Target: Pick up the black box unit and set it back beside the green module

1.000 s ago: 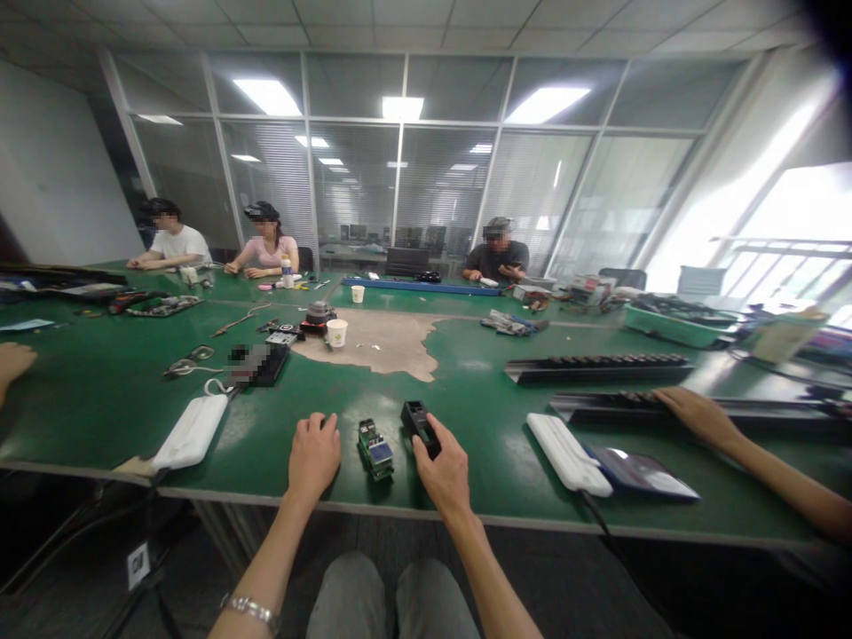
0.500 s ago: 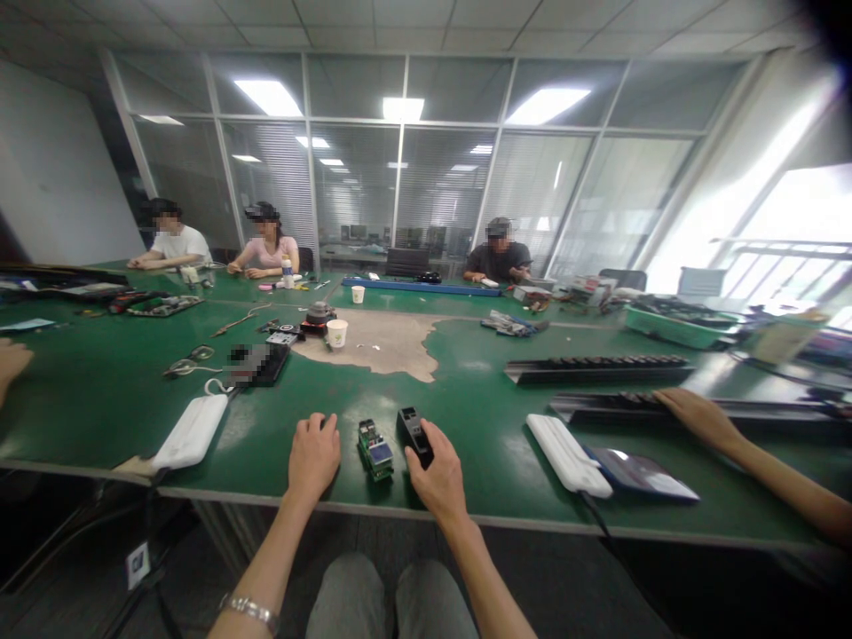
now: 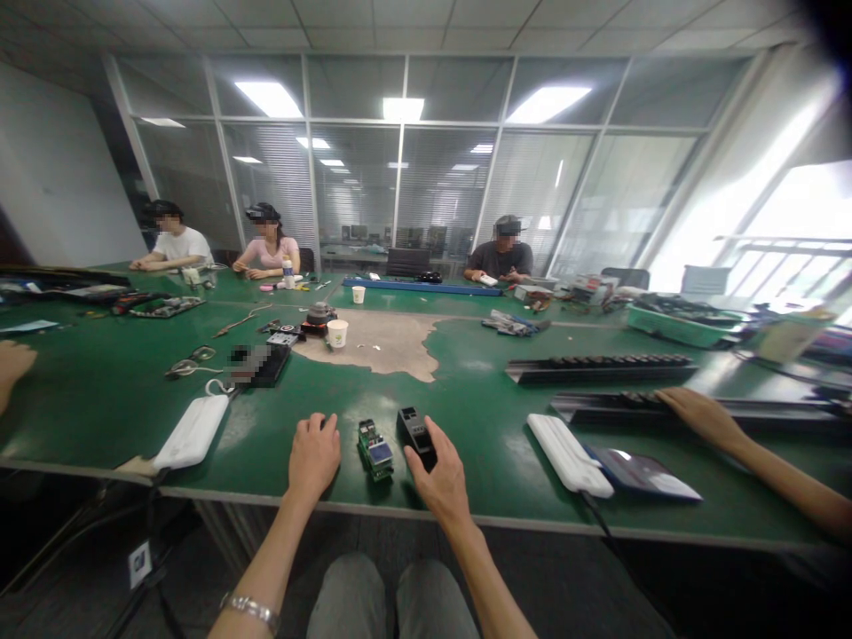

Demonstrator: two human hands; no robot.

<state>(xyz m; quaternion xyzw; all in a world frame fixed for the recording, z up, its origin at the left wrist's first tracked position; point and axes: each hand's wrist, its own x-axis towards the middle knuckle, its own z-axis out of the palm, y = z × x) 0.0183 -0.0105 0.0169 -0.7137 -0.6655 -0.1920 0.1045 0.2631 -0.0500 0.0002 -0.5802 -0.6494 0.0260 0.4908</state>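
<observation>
My right hand (image 3: 440, 475) has its thumb and fingers around a black plastic housing (image 3: 414, 428), an open-topped oblong case lying on the green table near its front edge. Just left of the case is a green circuit board (image 3: 376, 451) with a small bluish screen, touched by neither hand. On the board's other side my left hand (image 3: 314, 457) rests on the table with its fingers curled. A small dark patch shows at those fingertips, but what they hold, if anything, is hidden.
White power banks (image 3: 193, 432) with cables lie on both sides. Black rails (image 3: 599, 368) and another person's hand (image 3: 698, 417) are to the right. Paper cups (image 3: 337, 334) stand farther back. Several people sit around the table, one person's hand (image 3: 14, 368) showing at the left edge.
My right hand's fingers have shifted slightly on the black housing, showing more of its side. My left hand and the circuit board stay put. The person opposite has moved their hands.
</observation>
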